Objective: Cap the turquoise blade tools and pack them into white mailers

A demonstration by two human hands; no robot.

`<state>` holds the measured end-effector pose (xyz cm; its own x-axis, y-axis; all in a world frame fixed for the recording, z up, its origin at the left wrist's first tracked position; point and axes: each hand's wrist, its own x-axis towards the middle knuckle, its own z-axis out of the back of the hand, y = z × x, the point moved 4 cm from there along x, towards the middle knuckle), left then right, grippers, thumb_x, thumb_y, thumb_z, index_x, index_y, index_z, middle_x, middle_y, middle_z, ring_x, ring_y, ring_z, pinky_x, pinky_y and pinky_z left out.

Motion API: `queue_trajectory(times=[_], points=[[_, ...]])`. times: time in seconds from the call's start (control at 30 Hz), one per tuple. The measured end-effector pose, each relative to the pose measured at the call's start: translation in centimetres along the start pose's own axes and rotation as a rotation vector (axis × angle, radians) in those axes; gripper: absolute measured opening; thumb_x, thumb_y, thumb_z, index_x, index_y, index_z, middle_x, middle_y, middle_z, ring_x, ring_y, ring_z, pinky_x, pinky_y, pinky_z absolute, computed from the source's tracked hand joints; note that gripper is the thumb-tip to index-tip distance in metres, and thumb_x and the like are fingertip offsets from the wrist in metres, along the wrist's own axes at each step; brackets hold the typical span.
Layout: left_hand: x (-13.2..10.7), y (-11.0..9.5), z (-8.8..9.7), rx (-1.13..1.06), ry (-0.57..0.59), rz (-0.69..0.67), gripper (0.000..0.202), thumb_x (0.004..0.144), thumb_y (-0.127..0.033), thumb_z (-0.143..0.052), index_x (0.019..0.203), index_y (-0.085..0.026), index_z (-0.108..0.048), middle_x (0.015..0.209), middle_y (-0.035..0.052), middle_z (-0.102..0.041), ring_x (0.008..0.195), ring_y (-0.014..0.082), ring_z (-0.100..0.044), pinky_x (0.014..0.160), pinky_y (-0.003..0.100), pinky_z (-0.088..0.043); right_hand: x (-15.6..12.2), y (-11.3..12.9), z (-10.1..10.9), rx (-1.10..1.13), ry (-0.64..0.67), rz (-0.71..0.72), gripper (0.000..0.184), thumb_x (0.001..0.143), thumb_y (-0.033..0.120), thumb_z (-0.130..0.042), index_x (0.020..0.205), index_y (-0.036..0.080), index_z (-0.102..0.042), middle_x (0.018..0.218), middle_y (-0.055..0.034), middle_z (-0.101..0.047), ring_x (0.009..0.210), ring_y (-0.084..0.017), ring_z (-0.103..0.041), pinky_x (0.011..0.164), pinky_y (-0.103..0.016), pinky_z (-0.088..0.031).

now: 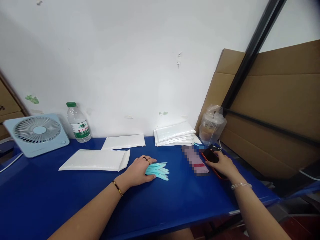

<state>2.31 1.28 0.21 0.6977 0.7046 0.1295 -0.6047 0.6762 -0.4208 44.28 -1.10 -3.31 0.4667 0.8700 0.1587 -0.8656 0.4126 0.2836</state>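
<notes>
My left hand lies on the blue table with its fingers curled over a small pile of light teal strips. My right hand rests on a dark phone in an orange case near the table's right edge, fingers bent over it. A blurred pink rectangle lies just left of the phone. Both wrists wear bracelets, and the left hand has rings.
White padded envelopes lie at the middle left, behind it, and stacked at the back. A light blue fan and a water bottle stand at the back left. A plastic-wrapped cup and cardboard sheets fill the right.
</notes>
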Motion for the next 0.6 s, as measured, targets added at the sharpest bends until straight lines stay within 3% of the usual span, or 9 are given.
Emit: queue_trajectory(times=[0.1,0.17,0.2,0.3,0.37,0.43,0.53,0.6], points=[[0.1,0.1,-0.1,0.004,-0.006,0.002,0.066,0.073,-0.052,-0.059,0.132,-0.027,-0.043,0.127,0.0071,-0.052,0.119,0.0286,-0.043,0.097,0.041,-0.036,-0.8,2.4,1.8,-0.003,-0.073,-0.01,0.085,0.062,0.071,-0.055,0.13,0.021,-0.045,0.128,-0.0209,-0.047,0.115,-0.045,-0.044,0.083,-0.061,-0.038],[-0.1,0.5,1.0,0.025,-0.043,0.034,0.076,0.069,-0.059,-0.061,0.135,-0.027,-0.04,0.131,0.0082,-0.049,0.12,0.0297,-0.043,0.098,0.042,-0.036,-1.8,5.7,3.3,0.071,-0.167,0.12,0.076,0.069,0.066,-0.053,0.13,0.021,-0.043,0.134,-0.0184,-0.042,0.122,-0.042,-0.038,0.09,-0.061,-0.034],[-0.3,1.0,2.0,0.047,-0.073,0.059,0.081,0.066,-0.062,-0.062,0.136,-0.026,-0.039,0.133,0.0091,-0.047,0.121,0.0304,-0.042,0.099,0.042,-0.035,-2.6,8.0,3.6,0.156,-0.131,0.25,0.073,0.073,0.062,-0.053,0.131,0.02,-0.042,0.133,-0.0172,-0.043,0.122,-0.037,-0.04,0.094,-0.055,-0.035],[-1.8,3.6,5.7,0.143,-0.096,0.127,0.094,0.059,-0.062,-0.066,0.138,-0.023,-0.036,0.142,0.0104,-0.038,0.13,0.0306,-0.033,0.106,0.04,-0.029,-6.2,16.2,2.7,0.352,0.246,0.677,0.079,0.072,0.06,-0.058,0.137,0.022,-0.035,0.138,-0.0122,-0.041,0.124,-0.029,-0.04,0.102,-0.042,-0.033],[-3.5,6.4,8.0,0.199,-0.024,0.262,0.113,0.045,-0.061,-0.073,0.141,-0.021,-0.03,0.147,0.0116,-0.028,0.135,0.0339,-0.023,0.107,0.042,-0.027,-9.0,21.0,1.1,0.312,0.493,0.93,0.096,0.064,0.06,-0.066,0.143,0.026,-0.024,0.145,-0.0105,-0.03,0.131,-0.031,-0.029,0.105,-0.044,-0.027],[-5.4,9.6,9.3,0.26,0.076,0.409,0.123,0.036,-0.054,-0.077,0.143,-0.021,-0.026,0.149,0.0123,-0.024,0.137,0.0374,-0.013,0.107,0.048,-0.024,-10.6,24.1,-0.3,0.217,0.553,1.037,0.104,0.059,0.06,-0.069,0.144,0.025,-0.02,0.147,-0.0124,-0.025,0.132,-0.036,-0.021,0.104,-0.05,-0.022],[-7.8,13.4,9.7,0.305,0.204,0.574,0.126,0.034,-0.043,-0.078,0.144,-0.018,-0.023,0.148,0.013,-0.025,0.137,0.0395,-0.008,0.106,0.051,-0.025,-11.2,26.0,-1.5,0.092,0.491,1.104,0.076,0.07,0.055,-0.062,0.133,0.019,-0.04,0.128,-0.0142,-0.045,0.114,-0.034,-0.041,0.092,-0.049,-0.035],[-8.7,15.0,9.2,0.274,0.241,0.613,0.122,0.035,-0.043,-0.077,0.143,-0.017,-0.026,0.146,0.0141,-0.029,0.134,0.0388,-0.021,0.105,0.046,-0.029,-10.9,26.2,-1.7,0.031,0.431,1.127,0.051,0.078,0.043,-0.057,0.121,0.017,-0.048,0.113,-0.0117,-0.051,0.099,-0.027,-0.049,0.08,-0.04,-0.043]])
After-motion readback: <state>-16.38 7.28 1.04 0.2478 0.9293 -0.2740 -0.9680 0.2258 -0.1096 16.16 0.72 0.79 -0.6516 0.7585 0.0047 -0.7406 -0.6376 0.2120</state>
